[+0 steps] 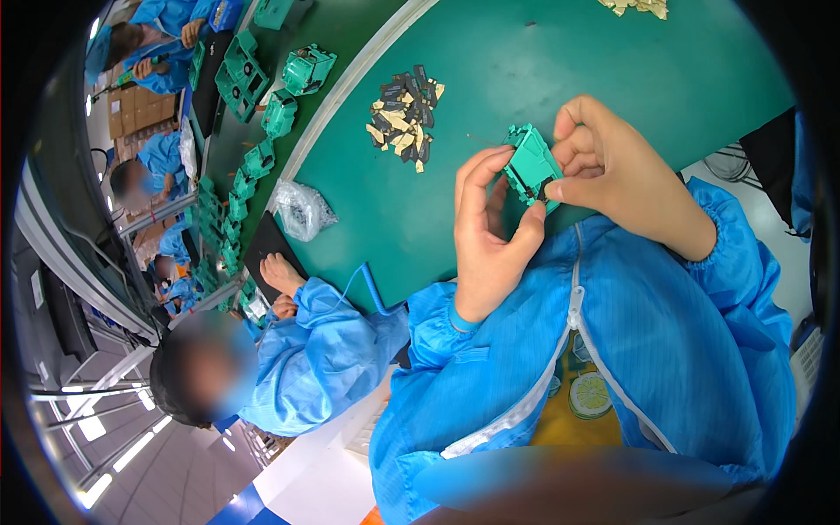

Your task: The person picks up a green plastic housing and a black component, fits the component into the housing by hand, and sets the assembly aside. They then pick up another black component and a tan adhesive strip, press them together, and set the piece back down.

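Note:
Above the near edge of the green table [385, 236], a green plastic housing [531, 162] with black parts inside is held up between my two hands. My left hand [486, 232] grips its left side, fingers behind and thumb at the lower end. On the other side, my right hand [612, 171] is closed at the lower right corner, its thumb pressing near a small black piece [544, 189]. Whether that piece is loose or fixed to the housing, I cannot tell. My right fingertips are curled beside the housing's right edge.
Left of the housing lies a pile of black and gold small parts [405, 118]. More gold pieces [634, 7] sit at the far edge. A clear plastic bag [304, 211] rests near a co-worker's hand [282, 274]. Green housings [242, 74] line the conveyor at left, with other people beyond.

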{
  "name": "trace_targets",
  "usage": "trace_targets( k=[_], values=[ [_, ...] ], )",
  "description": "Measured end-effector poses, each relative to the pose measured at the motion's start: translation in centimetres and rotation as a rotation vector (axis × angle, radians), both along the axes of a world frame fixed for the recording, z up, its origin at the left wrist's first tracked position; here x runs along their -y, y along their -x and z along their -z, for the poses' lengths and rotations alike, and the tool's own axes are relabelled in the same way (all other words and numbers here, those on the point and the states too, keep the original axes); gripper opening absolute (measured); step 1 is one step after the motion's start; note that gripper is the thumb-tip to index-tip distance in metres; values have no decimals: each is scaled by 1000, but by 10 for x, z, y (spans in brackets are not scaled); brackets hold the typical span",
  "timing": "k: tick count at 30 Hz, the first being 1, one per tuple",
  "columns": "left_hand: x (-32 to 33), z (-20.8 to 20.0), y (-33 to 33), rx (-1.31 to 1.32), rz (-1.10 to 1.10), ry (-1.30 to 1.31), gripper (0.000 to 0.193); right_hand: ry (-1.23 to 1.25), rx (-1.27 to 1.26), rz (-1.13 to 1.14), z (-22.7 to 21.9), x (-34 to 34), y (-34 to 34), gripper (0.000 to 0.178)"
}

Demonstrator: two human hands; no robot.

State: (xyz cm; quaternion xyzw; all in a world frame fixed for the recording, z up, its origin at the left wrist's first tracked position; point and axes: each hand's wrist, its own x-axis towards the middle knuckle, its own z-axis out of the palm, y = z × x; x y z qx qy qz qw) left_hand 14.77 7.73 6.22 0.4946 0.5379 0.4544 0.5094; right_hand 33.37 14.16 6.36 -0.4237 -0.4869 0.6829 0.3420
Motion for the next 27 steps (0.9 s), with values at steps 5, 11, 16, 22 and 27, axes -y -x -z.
trace_targets(
  k=[5,11,16,22,27],
  values=[
    [-3,0,0,-23,6,-20,59,174,-103,-155,4,-12,-5,40],
    [-3,0,4,-111,48,-42,71,332,-201,-60,8,-22,-2,38],
    [-10,6,4,-570,-11,-409,66,-132,222,-144,-9,-20,-2,64],
    [-9,8,17,-569,-90,-487,45,-70,298,-33,-17,-98,-29,60],
    [-12,30,19,-583,-126,-505,34,-267,437,308,-21,-228,-16,66]
  ],
)
